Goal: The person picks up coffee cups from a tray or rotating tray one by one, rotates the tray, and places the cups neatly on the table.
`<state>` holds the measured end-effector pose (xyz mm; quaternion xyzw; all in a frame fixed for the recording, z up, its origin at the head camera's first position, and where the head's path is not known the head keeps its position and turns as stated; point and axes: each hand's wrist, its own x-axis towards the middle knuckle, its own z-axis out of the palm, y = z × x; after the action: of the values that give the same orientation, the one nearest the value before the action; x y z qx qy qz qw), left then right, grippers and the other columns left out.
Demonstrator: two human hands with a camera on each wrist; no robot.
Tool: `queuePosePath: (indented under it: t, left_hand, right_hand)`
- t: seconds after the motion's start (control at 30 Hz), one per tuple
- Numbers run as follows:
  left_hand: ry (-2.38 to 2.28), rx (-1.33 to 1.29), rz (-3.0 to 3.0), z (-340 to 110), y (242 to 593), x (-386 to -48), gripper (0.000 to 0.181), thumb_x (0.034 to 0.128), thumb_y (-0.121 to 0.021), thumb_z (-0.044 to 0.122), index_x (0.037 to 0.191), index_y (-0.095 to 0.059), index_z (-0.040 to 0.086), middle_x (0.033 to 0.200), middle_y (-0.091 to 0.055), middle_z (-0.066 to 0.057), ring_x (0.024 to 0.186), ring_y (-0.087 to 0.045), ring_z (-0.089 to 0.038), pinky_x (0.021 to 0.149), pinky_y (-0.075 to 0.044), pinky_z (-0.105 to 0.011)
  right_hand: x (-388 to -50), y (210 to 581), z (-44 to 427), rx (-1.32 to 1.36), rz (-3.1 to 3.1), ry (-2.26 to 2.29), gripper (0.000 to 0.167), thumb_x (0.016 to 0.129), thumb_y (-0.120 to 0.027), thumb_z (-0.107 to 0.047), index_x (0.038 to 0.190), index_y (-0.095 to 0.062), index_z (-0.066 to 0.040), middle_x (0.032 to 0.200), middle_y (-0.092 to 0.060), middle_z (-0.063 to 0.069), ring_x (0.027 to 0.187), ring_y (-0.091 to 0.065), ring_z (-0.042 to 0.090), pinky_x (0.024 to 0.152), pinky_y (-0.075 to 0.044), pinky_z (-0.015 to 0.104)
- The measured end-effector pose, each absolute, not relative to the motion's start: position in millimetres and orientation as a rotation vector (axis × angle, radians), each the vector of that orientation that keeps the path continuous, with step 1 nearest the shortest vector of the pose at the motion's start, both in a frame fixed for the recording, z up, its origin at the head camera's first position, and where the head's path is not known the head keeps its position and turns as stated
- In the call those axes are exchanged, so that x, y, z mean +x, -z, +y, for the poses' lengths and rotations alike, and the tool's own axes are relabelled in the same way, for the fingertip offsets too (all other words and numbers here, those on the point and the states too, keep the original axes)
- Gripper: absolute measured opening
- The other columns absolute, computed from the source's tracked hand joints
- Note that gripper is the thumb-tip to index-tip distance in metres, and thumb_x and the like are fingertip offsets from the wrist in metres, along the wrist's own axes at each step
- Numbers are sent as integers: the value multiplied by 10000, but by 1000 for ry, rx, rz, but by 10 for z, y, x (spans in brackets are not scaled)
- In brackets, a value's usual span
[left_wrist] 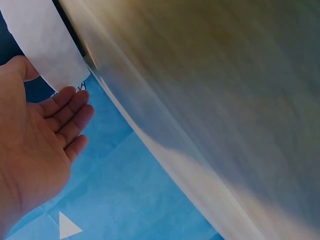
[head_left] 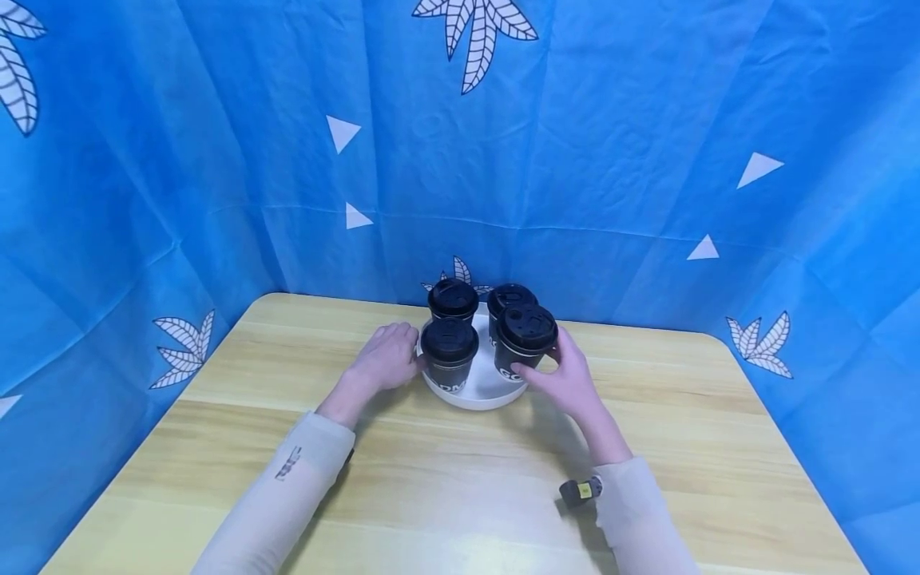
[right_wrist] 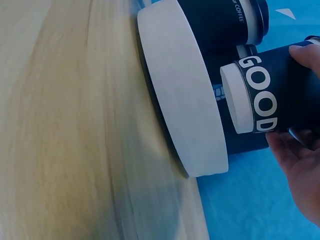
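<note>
Cup (right_wrist: 277, 90) lettered GOOD hangs in my right hand (head_left: 571, 371), base raised above right side of white tray (head_left: 489, 382); probably light, squeezable paper, best held mid-body, below smooth lid (head_left: 528, 326); thumb and fingers spread cup-wide around it; my left hand (head_left: 384, 357) pinches tray's left rim

The pale wooden worktop (head_left: 449, 471) leaves passage before the round white tray (head_left: 476, 404), while four dark, black-lidded cups (head_left: 450, 343) and blue patterned fabric (head_left: 611, 160) obstruct beyond.
</note>
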<state>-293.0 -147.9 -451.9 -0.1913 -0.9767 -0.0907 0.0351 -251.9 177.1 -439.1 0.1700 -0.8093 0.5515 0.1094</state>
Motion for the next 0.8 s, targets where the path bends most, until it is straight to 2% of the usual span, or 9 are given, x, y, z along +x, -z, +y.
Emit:
queuePosePath:
  t: [0.27,0.47,0.8]
  left_hand:
    - [270,-589,-3006,-1467,4505,-2925,387,970,-653,359,1148,-607,19,1072,-590,-96,1044,-539,-293,1050,-426,-465]
    - [279,-584,-3014,-1469,4513,-2933,410,972,-650,372,1166,-606,14,1089,-598,-101,1056,-545,-296,1052,-427,-472]
    - [283,-582,-3022,-1460,4488,-2924,396,971,-653,367,1156,-609,20,1081,-596,-98,1038,-539,-293,1017,-434,-462]
  right_hand:
    - [-2489,4312,1818,474,-2387,-1628,757,806,-869,-50,1463,-494,-38,1435,-568,165,1302,-564,353,1131,-439,527]
    - [-2557,4386,1880,480,-2370,-1605,760,794,-882,-83,1457,-511,-89,1421,-584,115,1287,-574,314,1114,-455,515]
    - [-2566,4378,1970,442,-2387,-1581,772,806,-875,-86,1479,-497,-111,1435,-574,97,1287,-570,301,1116,-451,510]
